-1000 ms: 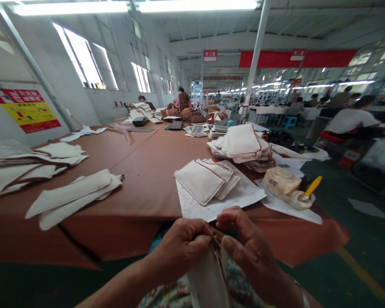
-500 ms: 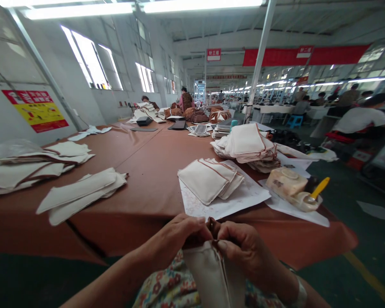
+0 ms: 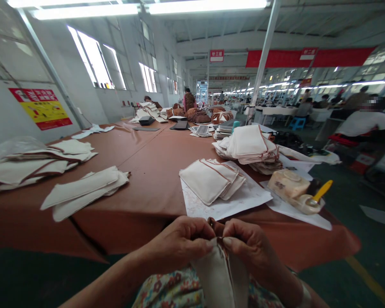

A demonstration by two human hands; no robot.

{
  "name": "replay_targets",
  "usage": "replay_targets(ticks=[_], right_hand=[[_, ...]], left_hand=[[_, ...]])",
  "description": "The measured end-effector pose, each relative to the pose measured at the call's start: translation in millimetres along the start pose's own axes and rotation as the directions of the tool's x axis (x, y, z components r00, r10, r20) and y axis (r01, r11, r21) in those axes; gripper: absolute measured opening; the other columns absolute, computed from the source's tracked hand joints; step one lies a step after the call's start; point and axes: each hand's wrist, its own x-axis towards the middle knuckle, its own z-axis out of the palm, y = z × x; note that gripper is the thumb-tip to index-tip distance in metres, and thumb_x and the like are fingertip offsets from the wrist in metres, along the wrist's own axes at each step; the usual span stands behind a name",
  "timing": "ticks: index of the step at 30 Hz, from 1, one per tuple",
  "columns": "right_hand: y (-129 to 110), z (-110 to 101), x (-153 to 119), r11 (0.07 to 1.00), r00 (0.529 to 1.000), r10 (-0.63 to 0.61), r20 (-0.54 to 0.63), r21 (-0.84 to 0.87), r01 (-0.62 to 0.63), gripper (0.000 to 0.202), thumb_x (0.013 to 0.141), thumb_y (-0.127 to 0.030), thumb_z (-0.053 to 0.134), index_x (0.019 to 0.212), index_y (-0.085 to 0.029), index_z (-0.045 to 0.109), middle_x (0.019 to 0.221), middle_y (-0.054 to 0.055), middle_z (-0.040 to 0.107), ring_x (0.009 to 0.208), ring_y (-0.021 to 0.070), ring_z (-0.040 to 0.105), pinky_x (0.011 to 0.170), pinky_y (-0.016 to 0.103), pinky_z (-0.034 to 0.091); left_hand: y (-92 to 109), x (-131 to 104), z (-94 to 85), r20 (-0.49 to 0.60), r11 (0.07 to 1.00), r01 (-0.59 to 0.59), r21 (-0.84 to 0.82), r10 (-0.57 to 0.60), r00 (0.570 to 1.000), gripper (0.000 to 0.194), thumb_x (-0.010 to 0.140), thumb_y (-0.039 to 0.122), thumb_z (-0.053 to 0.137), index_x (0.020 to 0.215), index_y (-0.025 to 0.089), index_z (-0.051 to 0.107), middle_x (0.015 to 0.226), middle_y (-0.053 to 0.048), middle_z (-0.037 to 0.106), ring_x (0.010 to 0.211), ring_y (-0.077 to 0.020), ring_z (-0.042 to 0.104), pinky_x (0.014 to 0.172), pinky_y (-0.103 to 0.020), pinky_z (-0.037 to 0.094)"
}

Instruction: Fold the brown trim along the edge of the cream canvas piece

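Note:
Over my lap, at the table's front edge, a cream fabric piece [image 3: 216, 278] with a brown inner edge hangs down from my fingers. My left hand [image 3: 184, 239] pinches its top edge from the left, thumb on the cream side. My right hand [image 3: 252, 246] pinches the same top edge from the right, the fingertips of both hands nearly touching. A bit of brown material [image 3: 215, 226] sticks up between the hands. Just beyond them, a small stack of cream pieces with brown edges [image 3: 208, 182] lies on white paper [image 3: 192, 207].
On the brown table [image 3: 147, 158], cream pieces [image 3: 83, 188] lie at the left, with a larger pile [image 3: 28, 167] behind. A taller stack [image 3: 248, 143] stands back right. A plastic container [image 3: 288, 186] with a yellow-handled brush [image 3: 322, 191] sits near the right corner. A person [image 3: 365, 124] sits far right.
My left thumb has come up onto the top edge of the cream piece, and the left fingers are now curled in a pinch. The view has shifted slightly.

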Motion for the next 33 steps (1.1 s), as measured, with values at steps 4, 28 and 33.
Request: replay_targets(ticks=[4,28,33], right_hand=[[7.5,0.0,0.9,0.998,0.999,-0.039,0.006,-0.056,0.039,0.017,0.081,-0.025,0.059,0.067,-0.017,0.054,0.064,-0.002,0.051,0.061,0.0131,0.041,0.056,0.025,0.033],[18.3,3.9,3.9,0.922,0.997,-0.018,0.081,0.387,-0.014,0.018,0.086,-0.027,0.064,0.074,-0.015,0.058,0.068,-0.002,0.050,0.060,0.0100,0.036,0.054,0.021,0.030],[16.2,2.5,3.6,0.978,0.995,-0.092,0.027,0.189,0.085,0.017,0.087,-0.023,0.061,0.072,-0.016,0.056,0.070,-0.001,0.053,0.065,0.0121,0.041,0.059,0.023,0.035]], left_hand=[[-2.1,1.4,0.7,0.021,0.996,0.054,-0.069,-0.053,0.998,0.021,0.075,0.032,0.067,0.079,0.011,0.067,0.068,0.001,0.055,0.060,-0.0103,0.039,0.056,-0.022,0.029],[-0.1,9.3,-2.1,0.014,0.996,0.002,0.094,-0.003,1.000,0.010,0.068,0.017,0.058,0.077,0.014,0.060,0.067,0.003,0.051,0.060,-0.0094,0.038,0.052,-0.022,0.028],[-1.0,8.6,-2.1,0.068,0.992,0.022,-0.120,-0.014,0.998,0.016,0.074,0.025,0.065,0.078,0.009,0.064,0.074,-0.001,0.057,0.062,-0.0098,0.042,0.057,-0.023,0.031]])
